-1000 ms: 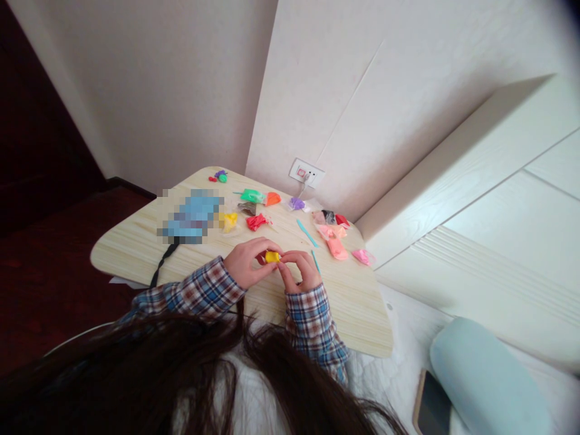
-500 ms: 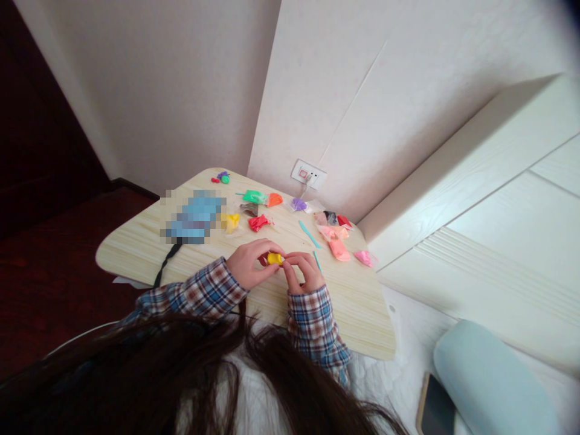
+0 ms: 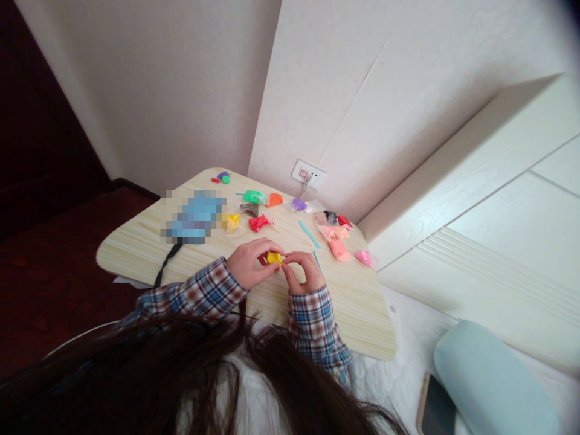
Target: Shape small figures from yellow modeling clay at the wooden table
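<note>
A small lump of yellow modelling clay (image 3: 273,258) is held above the front half of the table (image 3: 357,314). My left hand (image 3: 251,263) grips it between thumb and fingers from the left. From the right, the thumb and index finger of my right hand (image 3: 306,272) pinch at its edge. Just beyond my right hand lies a thin blue modelling tool (image 3: 318,261), partly hidden by the hand. A longer light-blue tool (image 3: 310,234) rests farther back. Past my left hand are a bag of yellow clay (image 3: 232,223) and a bag of red clay (image 3: 258,223).
Green (image 3: 255,197), orange (image 3: 274,200) and purple (image 3: 299,204) clay bags lie along the back. Coral clay (image 3: 339,249) and pink clay (image 3: 364,258) are at the right. A blurred blue object (image 3: 197,214) with a black strap sits left. A wall socket (image 3: 309,174) adjoins the table.
The yellow clay looks slightly wider at its right edge, where my right fingertips have shifted a little. Both hands otherwise stay in place.
</note>
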A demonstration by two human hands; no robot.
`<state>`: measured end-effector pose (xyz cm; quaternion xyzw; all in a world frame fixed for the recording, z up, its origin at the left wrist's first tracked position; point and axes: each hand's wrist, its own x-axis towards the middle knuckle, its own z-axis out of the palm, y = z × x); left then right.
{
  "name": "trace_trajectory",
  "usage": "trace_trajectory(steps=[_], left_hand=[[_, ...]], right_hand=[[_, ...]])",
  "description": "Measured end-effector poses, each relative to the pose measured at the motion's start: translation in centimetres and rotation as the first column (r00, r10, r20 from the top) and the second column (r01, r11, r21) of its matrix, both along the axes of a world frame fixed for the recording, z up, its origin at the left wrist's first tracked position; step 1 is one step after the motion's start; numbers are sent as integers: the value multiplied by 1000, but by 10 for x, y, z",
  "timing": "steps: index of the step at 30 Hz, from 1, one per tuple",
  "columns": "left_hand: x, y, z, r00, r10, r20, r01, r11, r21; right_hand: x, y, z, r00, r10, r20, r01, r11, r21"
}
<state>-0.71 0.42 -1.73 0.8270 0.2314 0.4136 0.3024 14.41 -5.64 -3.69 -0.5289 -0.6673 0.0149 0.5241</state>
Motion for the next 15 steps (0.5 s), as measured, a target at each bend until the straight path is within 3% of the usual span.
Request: trace_trajectory(steps=[15], left_hand=[[1,0,-2,999,19,29,-18,999,-28]], right_hand=[[0,0,-1,998,-58,21,58,998,15]])
